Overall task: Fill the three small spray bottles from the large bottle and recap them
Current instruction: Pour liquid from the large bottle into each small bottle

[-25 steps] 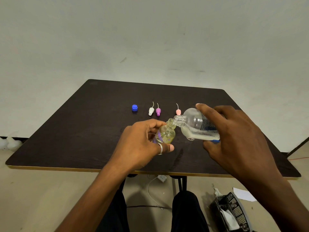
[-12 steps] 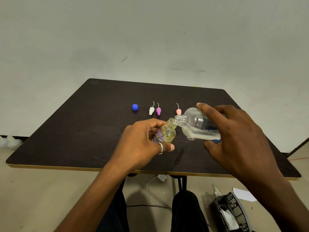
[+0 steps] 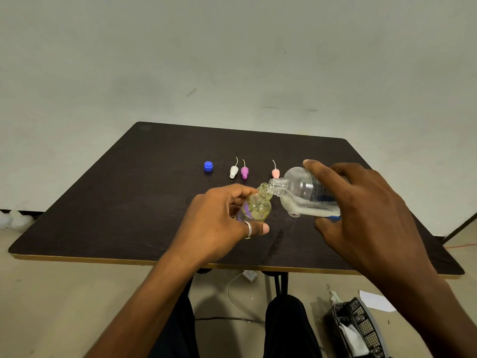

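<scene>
Head view looks down on a dark desk. Over its middle, the left grip curls thumb and fingers round a small spray bottle, uncapped, neck tilted toward 1 o'clock, with yellowish liquid inside; a silver ring bands one digit. At 3 o'clock of it, the right grip wraps round the large bottle, which lies nearly level, its open mouth pointing to 9 o'clock and meeting the small bottle's rim, whitish liquid pooled along its lower side. Any stream between the two mouths is too fine to make out. Toward 12 o'clock, a row stands on the desk: a blue cap, a white spray top, a purple spray top just beside it, and a pink spray top near the large bottle's neck. At 5 o'clock, on the floor, sits a black mesh basket.
</scene>
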Demonstrator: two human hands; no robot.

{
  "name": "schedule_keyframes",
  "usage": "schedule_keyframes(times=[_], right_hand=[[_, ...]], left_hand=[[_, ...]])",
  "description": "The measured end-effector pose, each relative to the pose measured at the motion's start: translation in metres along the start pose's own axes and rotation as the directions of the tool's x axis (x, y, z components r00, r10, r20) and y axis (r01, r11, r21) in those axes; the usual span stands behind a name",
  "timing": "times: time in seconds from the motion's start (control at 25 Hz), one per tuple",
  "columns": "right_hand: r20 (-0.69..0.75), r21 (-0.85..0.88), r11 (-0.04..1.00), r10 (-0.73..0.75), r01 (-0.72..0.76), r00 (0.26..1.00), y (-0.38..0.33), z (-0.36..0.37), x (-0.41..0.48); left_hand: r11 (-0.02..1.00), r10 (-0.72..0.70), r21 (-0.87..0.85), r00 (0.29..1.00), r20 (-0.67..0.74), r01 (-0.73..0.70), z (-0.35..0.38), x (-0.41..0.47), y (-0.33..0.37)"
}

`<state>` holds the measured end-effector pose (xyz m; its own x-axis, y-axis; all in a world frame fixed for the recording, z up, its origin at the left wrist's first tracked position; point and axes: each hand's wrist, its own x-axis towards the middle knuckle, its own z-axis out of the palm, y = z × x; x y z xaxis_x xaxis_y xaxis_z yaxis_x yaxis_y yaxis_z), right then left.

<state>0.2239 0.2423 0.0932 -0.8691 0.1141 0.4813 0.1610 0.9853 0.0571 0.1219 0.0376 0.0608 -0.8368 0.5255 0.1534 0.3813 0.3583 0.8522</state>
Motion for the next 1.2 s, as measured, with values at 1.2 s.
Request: schedule_keyframes(times=[1.2], right_hand=[[-0.015,-0.008,1.000,-0.005,0.005,1.000,0.0006,0.0004,-0.0005]], left_hand=[[1.000,0.004,0.022,1.000,-0.001,-0.004,0.0009,0.0013,-0.0024]])
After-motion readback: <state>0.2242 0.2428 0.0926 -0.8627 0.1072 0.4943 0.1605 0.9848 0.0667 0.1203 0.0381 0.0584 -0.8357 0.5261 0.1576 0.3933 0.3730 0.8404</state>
